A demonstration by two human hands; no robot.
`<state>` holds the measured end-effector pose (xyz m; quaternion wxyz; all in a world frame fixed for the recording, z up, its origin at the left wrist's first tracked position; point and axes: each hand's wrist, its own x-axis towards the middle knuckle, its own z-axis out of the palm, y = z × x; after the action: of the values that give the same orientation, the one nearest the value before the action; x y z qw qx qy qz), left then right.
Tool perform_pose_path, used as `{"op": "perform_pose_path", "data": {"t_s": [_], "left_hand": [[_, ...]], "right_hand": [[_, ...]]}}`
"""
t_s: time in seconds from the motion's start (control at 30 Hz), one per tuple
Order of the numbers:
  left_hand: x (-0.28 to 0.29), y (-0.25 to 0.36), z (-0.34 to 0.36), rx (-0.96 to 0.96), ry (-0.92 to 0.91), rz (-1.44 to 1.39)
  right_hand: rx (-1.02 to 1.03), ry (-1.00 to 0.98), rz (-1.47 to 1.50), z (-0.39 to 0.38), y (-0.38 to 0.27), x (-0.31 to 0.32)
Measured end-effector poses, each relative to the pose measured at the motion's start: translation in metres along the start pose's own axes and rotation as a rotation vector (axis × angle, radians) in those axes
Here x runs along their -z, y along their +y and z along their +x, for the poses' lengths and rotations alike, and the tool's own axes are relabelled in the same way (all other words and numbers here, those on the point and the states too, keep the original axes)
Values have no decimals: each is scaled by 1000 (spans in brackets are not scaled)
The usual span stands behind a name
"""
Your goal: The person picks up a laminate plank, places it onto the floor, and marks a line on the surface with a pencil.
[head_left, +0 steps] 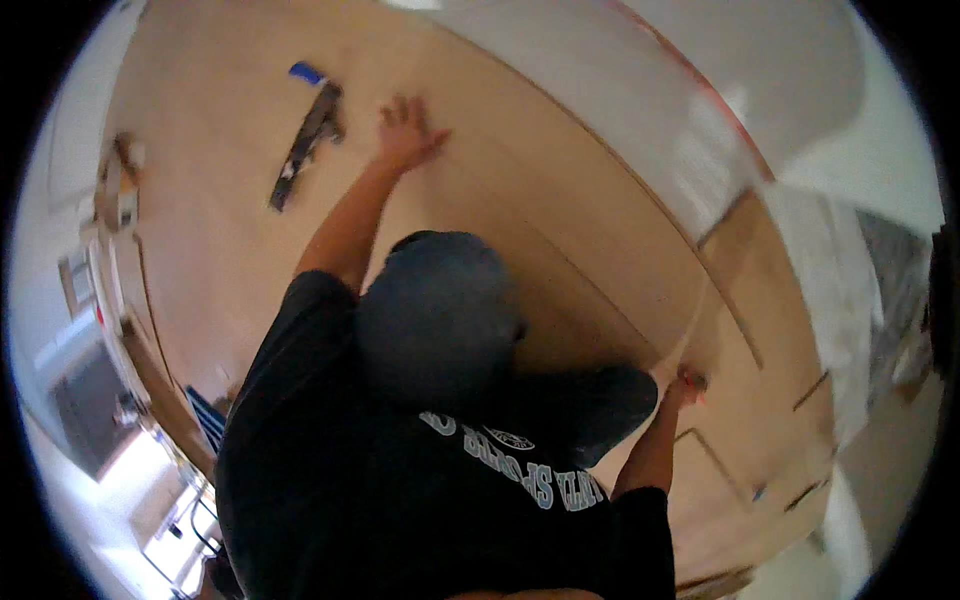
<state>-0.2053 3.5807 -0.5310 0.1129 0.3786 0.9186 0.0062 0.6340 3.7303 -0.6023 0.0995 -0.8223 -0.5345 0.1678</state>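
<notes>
My left hand [410, 135] rests on a broad light-brown wooden panel [210, 280], fingers spread. Left of it lies a long dark tool [305, 145], a small blue piece [305, 72] at its upper end. At the right, beside my dark-clad knee, my right hand [690, 385] is closed around a small dark-and-reddish object, too blurred to name, on or just over the panel. A thin pale line or strip runs up from that hand. My legs [435, 310] and dark shirt fill the middle and bottom.
A narrower board piece [735, 235] and pale sheeting [835, 310] lie along the right. Wood pieces [125, 180] line the left edge, with blue bars [205, 410] and metal items lower down. A pale surface with a reddish line [700, 85] spans the upper right.
</notes>
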Motion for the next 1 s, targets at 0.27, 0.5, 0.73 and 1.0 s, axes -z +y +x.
{"op": "perform_pose_path", "data": {"t_s": [0.27,0.5,0.73,1.0], "left_hand": [[-9,-2,-20,145,25,-74],[-16,-55,23,181,240,-91],[-8,-65,26,237,257,-142],[-7,-73,26,338,359,-288]], "right_hand": [[236,-58,-201,28,-92,57],[787,-460,416,-25,-288,-22],[1189,-447,-50,-126,-536,-119],[1267,-298,-150,-187,-567,-162]]}}
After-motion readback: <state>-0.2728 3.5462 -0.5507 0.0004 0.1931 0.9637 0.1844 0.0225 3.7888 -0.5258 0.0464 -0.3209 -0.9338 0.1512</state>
